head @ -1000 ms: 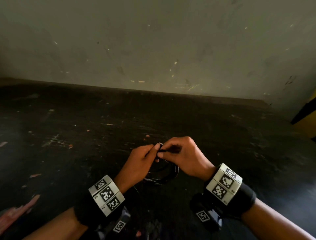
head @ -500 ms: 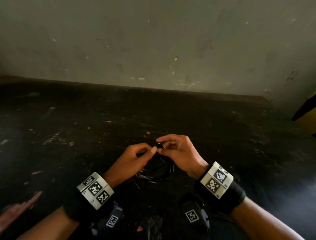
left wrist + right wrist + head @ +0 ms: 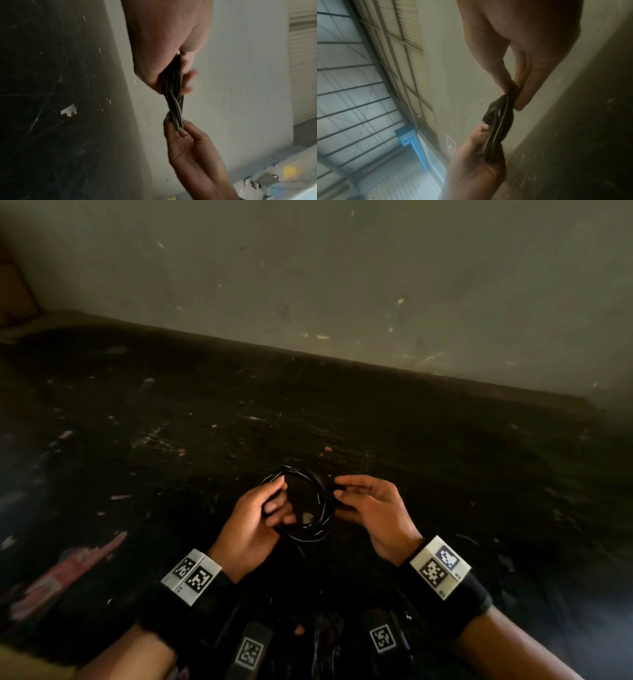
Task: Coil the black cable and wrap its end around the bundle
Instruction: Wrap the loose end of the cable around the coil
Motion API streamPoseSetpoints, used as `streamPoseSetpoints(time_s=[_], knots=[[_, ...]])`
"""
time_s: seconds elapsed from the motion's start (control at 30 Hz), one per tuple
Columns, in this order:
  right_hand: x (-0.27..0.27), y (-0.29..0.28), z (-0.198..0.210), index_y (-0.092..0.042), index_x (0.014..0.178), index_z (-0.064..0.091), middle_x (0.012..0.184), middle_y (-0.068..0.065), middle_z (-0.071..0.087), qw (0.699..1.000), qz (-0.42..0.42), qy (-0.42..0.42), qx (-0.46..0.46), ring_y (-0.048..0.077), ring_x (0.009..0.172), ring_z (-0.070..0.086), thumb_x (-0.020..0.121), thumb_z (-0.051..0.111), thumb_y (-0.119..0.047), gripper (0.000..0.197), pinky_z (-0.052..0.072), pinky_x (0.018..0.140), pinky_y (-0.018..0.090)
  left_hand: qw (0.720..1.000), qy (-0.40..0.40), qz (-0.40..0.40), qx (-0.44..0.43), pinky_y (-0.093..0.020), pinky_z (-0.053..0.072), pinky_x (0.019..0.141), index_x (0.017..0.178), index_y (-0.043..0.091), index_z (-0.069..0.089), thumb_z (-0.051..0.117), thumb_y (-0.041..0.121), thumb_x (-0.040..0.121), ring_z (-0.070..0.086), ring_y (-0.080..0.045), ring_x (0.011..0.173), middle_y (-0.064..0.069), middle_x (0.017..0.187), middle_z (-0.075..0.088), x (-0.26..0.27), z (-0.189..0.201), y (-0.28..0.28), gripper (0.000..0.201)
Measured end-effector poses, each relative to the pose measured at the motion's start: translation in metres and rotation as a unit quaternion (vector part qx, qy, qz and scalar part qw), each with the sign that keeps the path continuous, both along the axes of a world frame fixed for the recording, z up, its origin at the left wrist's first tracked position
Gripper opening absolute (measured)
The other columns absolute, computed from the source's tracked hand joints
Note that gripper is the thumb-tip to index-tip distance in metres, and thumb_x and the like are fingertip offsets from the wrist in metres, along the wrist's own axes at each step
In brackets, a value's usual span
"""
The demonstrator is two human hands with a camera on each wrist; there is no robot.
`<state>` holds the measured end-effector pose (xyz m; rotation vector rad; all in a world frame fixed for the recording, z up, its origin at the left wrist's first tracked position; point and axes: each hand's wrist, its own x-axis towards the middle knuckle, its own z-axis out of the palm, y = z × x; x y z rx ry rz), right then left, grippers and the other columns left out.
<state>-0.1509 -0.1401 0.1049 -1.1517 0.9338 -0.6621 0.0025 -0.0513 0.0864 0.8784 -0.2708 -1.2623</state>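
The black cable (image 3: 310, 534) is a small round coil of several loops, held just above the dark table. My left hand (image 3: 278, 497) grips the coil's left side, thumb over the top and fingers curled through the ring. My right hand (image 3: 339, 488) pinches the right side between thumb and forefinger. In the left wrist view the cable (image 3: 174, 94) runs as a twisted bundle from my left hand (image 3: 171, 75) down to my right hand (image 3: 180, 129). The right wrist view shows my right hand (image 3: 513, 93) pinching the cable (image 3: 498, 121) above my left hand (image 3: 476, 155).
The dark, scratched table (image 3: 445, 474) runs back to a grey wall (image 3: 342, 285). A pink scrap (image 3: 68, 570) lies at the near left, with small flecks of debris scattered over the surface.
My hands were pinching together at the coil's top; now they sit apart on its left and right sides. The coil has turned flat to face me.
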Motion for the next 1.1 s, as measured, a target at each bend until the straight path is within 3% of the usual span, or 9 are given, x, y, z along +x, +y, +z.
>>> streamPoseSetpoints(time_s=[0.13, 0.23, 0.37, 0.5, 0.6, 0.7, 0.87, 1.03, 1.1], knots=[[0.027, 0.013, -0.011, -0.007, 0.099, 0.066, 0.104, 0.017, 0.067, 0.997, 0.057, 0.000, 0.047, 0.019, 0.084, 0.071, 0.086, 0.058, 0.003, 0.018, 0.059, 0.073, 0.030, 0.999, 0.005, 0.048, -0.003, -0.016, 0.024, 0.030, 0.072, 0.006, 0.052, 0.046, 0.020, 0.079, 0.024, -0.003, 0.028, 0.008, 0.038, 0.030, 0.030, -0.003, 0.018, 0.017], [0.054, 0.024, -0.018, -0.004, 0.097, 0.065, 0.103, 0.018, 0.066, 0.995, 0.088, 0.005, 0.055, 0.020, 0.085, 0.069, 0.086, 0.057, 0.005, 0.017, 0.060, 0.071, 0.028, 0.993, -0.026, 0.087, 0.071, -0.021, 0.036, 0.044, 0.087, 0.001, 0.062, 0.042, 0.018, 0.088, 0.038, -0.006, 0.038, 0.003, 0.049, 0.042, 0.053, -0.015, 0.038, 0.026], [0.097, 0.045, -0.032, -0.002, 0.093, 0.064, 0.092, 0.014, 0.065, 0.988, 0.141, -0.002, 0.065, 0.016, 0.077, 0.068, 0.085, 0.056, 0.009, 0.016, 0.060, 0.064, 0.023, 0.978, -0.043, 0.118, 0.166, -0.034, 0.052, 0.068, 0.096, 0.011, 0.069, 0.051, 0.025, 0.091, 0.064, -0.023, 0.078, -0.009, 0.084, 0.067, 0.082, -0.027, 0.078, 0.024], [0.147, 0.069, -0.051, -0.007, 0.088, 0.066, 0.087, 0.011, 0.066, 0.970, 0.238, 0.019, 0.047, 0.016, 0.073, 0.070, 0.082, 0.061, 0.008, 0.016, 0.060, 0.073, 0.030, 0.960, 0.007, 0.226, 0.167, -0.016, 0.036, 0.036, 0.081, 0.006, 0.061, 0.046, 0.024, 0.090, 0.036, -0.006, 0.034, 0.006, 0.042, 0.039, 0.114, -0.034, 0.118, 0.025], [0.175, 0.082, -0.065, -0.012, 0.085, 0.068, 0.082, 0.008, 0.068, 0.950, 0.306, 0.050, -0.048, 0.013, 0.068, 0.069, 0.083, 0.065, -0.001, 0.011, 0.059, 0.072, 0.027, 0.946, -0.030, 0.275, 0.169, -0.014, 0.023, 0.030, 0.072, 0.009, 0.056, 0.038, 0.032, 0.086, 0.026, -0.004, 0.025, 0.010, 0.034, 0.032, 0.140, -0.033, 0.143, 0.033], [0.192, 0.085, -0.082, -0.012, 0.096, 0.070, 0.093, 0.008, 0.071, 0.884, 0.366, 0.159, -0.244, 0.016, 0.080, 0.067, 0.084, 0.066, -0.012, 0.013, 0.052, 0.071, 0.016, 0.914, -0.080, 0.324, 0.230, -0.010, 0.017, 0.030, 0.066, 0.014, 0.053, 0.039, 0.033, 0.093, 0.024, -0.003, 0.023, 0.009, 0.030, 0.034, 0.163, -0.035, 0.165, 0.036], [0.200, 0.096, -0.113, -0.018, 0.115, 0.061, 0.118, 0.007, 0.056, 0.673, 0.510, 0.339, -0.415, 0.023, 0.106, 0.056, 0.083, 0.064, -0.026, 0.033, 0.046, 0.092, 0.035, 0.889, -0.175, 0.335, 0.260, -0.008, 0.015, 0.030, 0.062, 0.019, 0.044, 0.046, 0.028, 0.096, 0.023, 0.000, 0.023, 0.001, 0.047, 0.038, 0.183, -0.055, 0.183, 0.035], [0.206, 0.104, -0.115, -0.009, 0.110, 0.062, 0.116, 0.012, 0.056, 0.590, 0.535, 0.374, -0.474, 0.031, 0.104, 0.058, 0.089, 0.050, -0.018, 0.025, 0.048, 0.090, 0.042, 0.916, -0.194, 0.259, 0.237, -0.011, 0.019, 0.029, 0.087, 0.006, 0.051, 0.048, 0.032, 0.095, 0.026, -0.001, 0.024, -0.009, 0.054, 0.047, 0.196, -0.071, 0.181, 0.028], [0.207, 0.106, -0.114, -0.005, 0.107, 0.062, 0.114, 0.014, 0.058, 0.572, 0.541, 0.379, -0.485, 0.033, 0.101, 0.059, 0.092, 0.046, -0.018, 0.026, 0.049, 0.088, 0.045, 0.916, -0.218, 0.241, 0.237, -0.011, 0.019, 0.030, 0.085, 0.014, 0.050, 0.046, 0.031, 0.096, 0.027, -0.002, 0.026, 0.003, 0.043, 0.042, 0.196, -0.072, 0.177, 0.022]])
